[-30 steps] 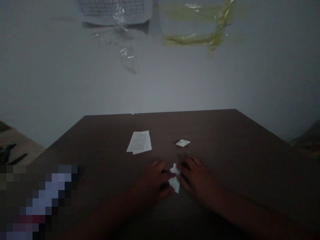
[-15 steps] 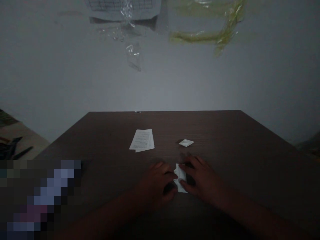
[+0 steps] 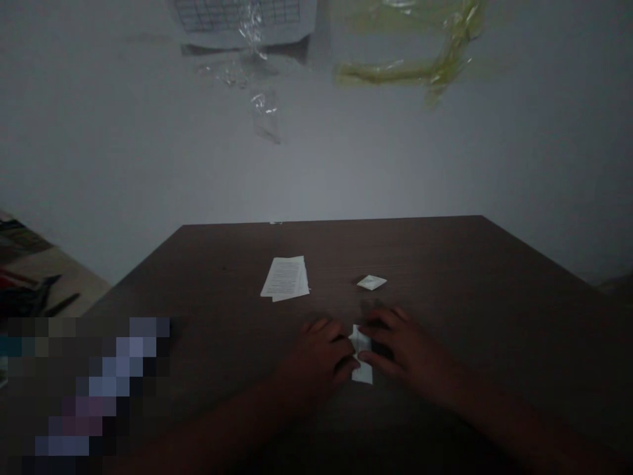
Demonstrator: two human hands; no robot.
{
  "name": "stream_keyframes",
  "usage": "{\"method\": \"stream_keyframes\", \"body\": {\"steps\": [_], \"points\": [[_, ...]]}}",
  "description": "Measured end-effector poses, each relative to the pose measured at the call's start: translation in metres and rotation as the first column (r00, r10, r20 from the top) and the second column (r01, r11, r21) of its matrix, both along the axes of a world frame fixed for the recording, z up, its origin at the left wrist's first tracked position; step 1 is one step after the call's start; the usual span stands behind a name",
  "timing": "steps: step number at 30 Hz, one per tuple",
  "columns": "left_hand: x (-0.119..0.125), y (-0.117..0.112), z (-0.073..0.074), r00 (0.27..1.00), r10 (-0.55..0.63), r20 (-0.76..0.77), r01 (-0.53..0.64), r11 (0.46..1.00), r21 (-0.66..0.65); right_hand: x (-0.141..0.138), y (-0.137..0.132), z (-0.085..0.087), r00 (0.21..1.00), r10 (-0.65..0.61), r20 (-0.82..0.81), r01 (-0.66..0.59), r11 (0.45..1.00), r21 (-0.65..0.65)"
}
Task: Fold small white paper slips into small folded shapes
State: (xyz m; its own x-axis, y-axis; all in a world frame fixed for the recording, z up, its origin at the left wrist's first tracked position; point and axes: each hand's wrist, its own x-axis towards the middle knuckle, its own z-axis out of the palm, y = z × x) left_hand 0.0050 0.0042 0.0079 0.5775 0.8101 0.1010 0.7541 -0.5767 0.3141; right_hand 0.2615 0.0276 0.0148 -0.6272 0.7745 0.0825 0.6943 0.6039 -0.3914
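White paper [image 3: 362, 373], creased into a narrow folded strip, is lying on the dark wooden table [image 3: 459, 264] between both hands. The left hand [image 3: 314, 359] is half-curled and the right hand [image 3: 403, 346] half-open, their fingers pressing on its folds, though a true grip cannot be told. A small folded packet [image 3: 371, 282], seemingly done, is lying toward twelve o'clock, with loose sheets [image 3: 285, 277] waiting toward eleven

No legible text anywhere. Stack of printed sheets [image 3: 285, 278] on far middle of table: rows of small dark print, too small and dim to read. Gridded sheet [image 3: 237, 14] on far wall: ruled cells, no readable words or numbers. Folded white paper [image 3: 362, 373] near, small white packet [image 3: 371, 282] right of stack: no marks made out.
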Motion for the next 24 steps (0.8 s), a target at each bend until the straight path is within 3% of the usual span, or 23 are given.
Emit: {"method": "stream_keyframes", "body": {"steps": [5, 9, 14, 18, 24], "points": [[-0.002, 0.001, 0.0, 0.998, 0.051, 0.039, -0.047, 0.994, -0.1, -0.002, -0.005, 0.005, 0.997, 0.022, 0.076, -0.026, 0.998, 0.055], [-0.003, 0.002, 0.001, 0.996, 0.085, 0.027, -0.08, 0.985, -0.153, 0.0, 0.001, 0.003, 0.983, -0.087, 0.162, 0.071, 0.992, 0.1], [-0.004, 0.001, 0.0, 0.997, 0.062, 0.043, -0.058, 0.994, -0.088, -0.005, 0.008, -0.002, 0.972, -0.144, 0.186, 0.103, 0.971, 0.214], [-0.006, 0.0, 0.0, 0.998, 0.023, 0.051, -0.022, 0.999, -0.029, -0.019, -0.004, -0.007, 0.96, -0.139, 0.242, 0.073, 0.962, 0.263], [-0.005, 0.001, 0.001, 1.0, 0.021, -0.001, -0.021, 0.999, -0.041, -0.032, -0.022, -0.015, 0.949, -0.169, 0.266, 0.094, 0.957, 0.273]]}}
